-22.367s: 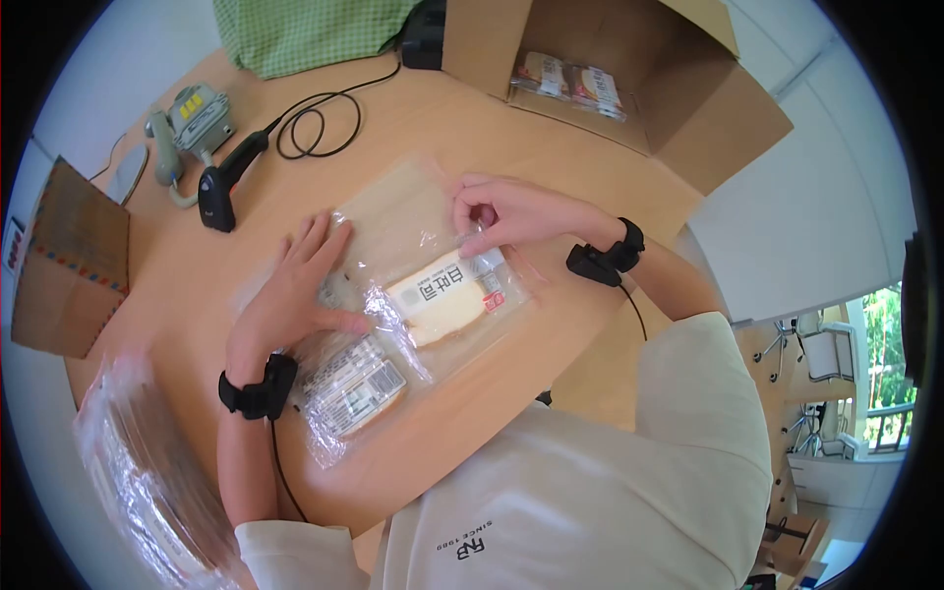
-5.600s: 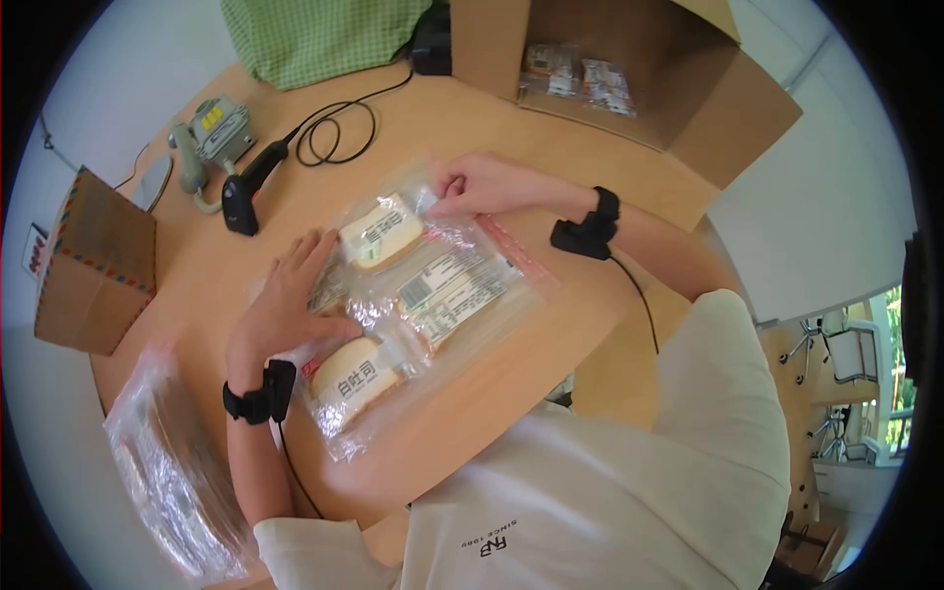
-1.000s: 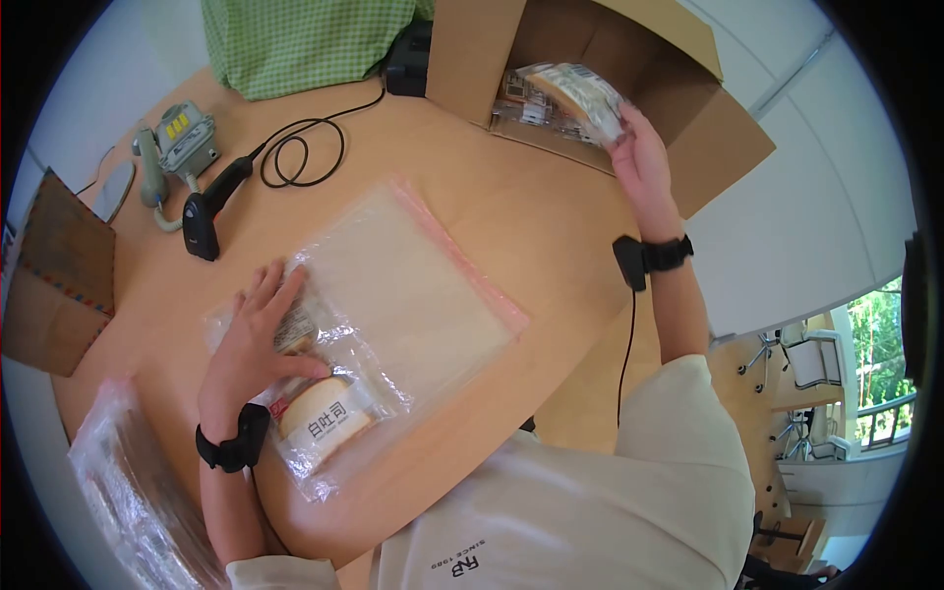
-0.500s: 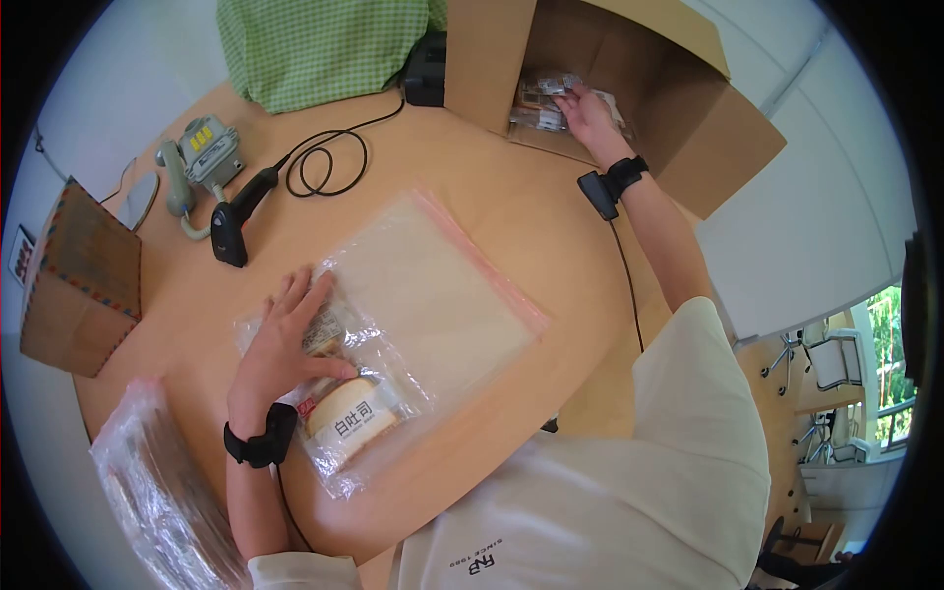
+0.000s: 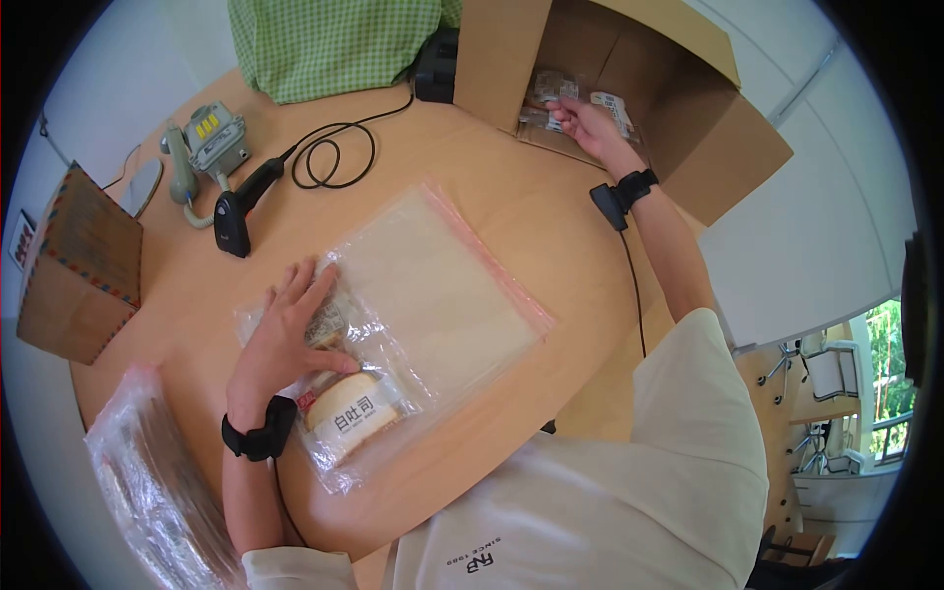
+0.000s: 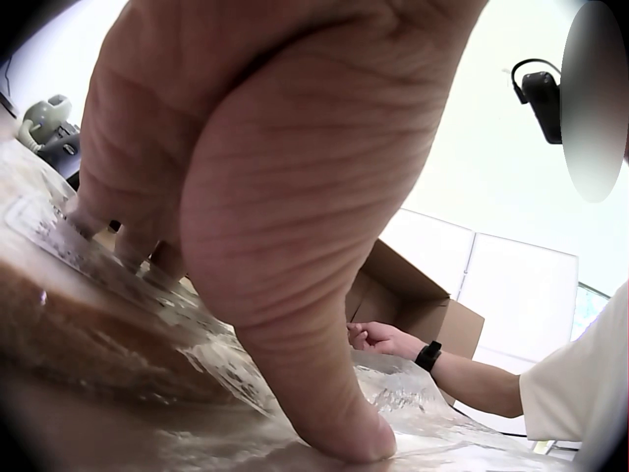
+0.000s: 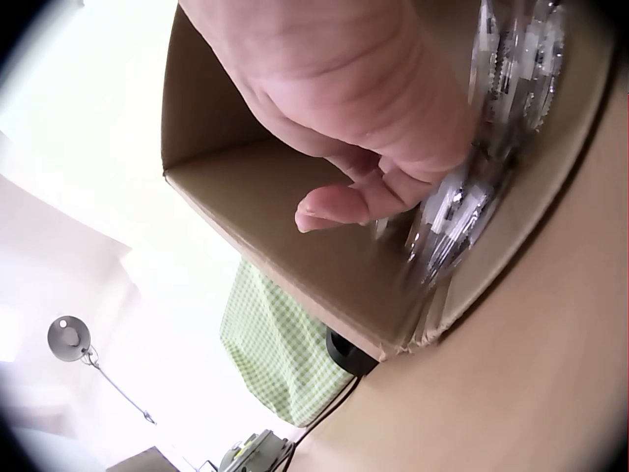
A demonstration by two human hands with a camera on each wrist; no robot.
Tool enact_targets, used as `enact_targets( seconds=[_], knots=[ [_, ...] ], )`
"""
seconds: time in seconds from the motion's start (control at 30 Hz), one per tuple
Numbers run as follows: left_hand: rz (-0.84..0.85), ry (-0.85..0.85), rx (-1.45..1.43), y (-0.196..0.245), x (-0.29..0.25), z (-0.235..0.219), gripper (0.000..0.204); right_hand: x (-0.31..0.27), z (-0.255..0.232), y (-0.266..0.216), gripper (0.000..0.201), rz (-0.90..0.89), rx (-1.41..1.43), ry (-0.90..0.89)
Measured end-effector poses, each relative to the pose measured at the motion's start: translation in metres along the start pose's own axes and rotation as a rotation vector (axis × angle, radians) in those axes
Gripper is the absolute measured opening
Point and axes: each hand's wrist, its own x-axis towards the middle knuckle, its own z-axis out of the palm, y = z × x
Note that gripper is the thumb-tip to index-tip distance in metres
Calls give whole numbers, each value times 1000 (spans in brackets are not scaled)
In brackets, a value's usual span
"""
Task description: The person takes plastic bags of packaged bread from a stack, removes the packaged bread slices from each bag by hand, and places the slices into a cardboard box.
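My left hand rests with spread fingers on clear plastic on the table. Its thumb lies at the edge of a wrapped bread slice with a white printed label. Another wrapped slice is partly hidden under the fingers. A large clear bag with a pink edge lies flat to their right. Inside the cardboard box, my right hand hovers at the bread packets, fingers loosely bent. In the right wrist view the fingertips hold nothing, and packets stand beside the hand.
A stack of clear bags lies at the left table edge. A barcode scanner with a coiled cable, a grey telephone-like device, a brown box and a green checked cloth line the back and left.
A second ago my right hand carried a bread packet into the cardboard box; now that packet is among the others there, released. Earlier, more slices lay over the pink-edged bag. My left hand stays put.
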Motion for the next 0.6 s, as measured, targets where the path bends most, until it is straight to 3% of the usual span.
enact_targets(
  seconds=[0.17, 0.23, 0.47, 0.53, 0.57, 0.6],
  knots=[
    [-20, -12, -2, 3, 0, -1, 122, -21, 13, 2, 42, -161, -127, 42],
    [-15, -6, -7, 1, 0, 0, 122, -29, 15, 2, 58, -212, -237, -3],
    [-10, -17, 45, 1, -1, -1, 118, -62, 31, -5, 58, -182, -341, 43],
    [-8, -17, 50, -1, -2, 0, 117, -90, 53, -11, 45, -122, -577, -190],
    [13, -14, 64, -2, -2, 0, 116, -101, 62, -9, 45, -107, -565, -214],
    [-18, -23, 71, -4, -3, 0, 116, -112, 70, -6, 39, -84, -668, -378]
  ],
)
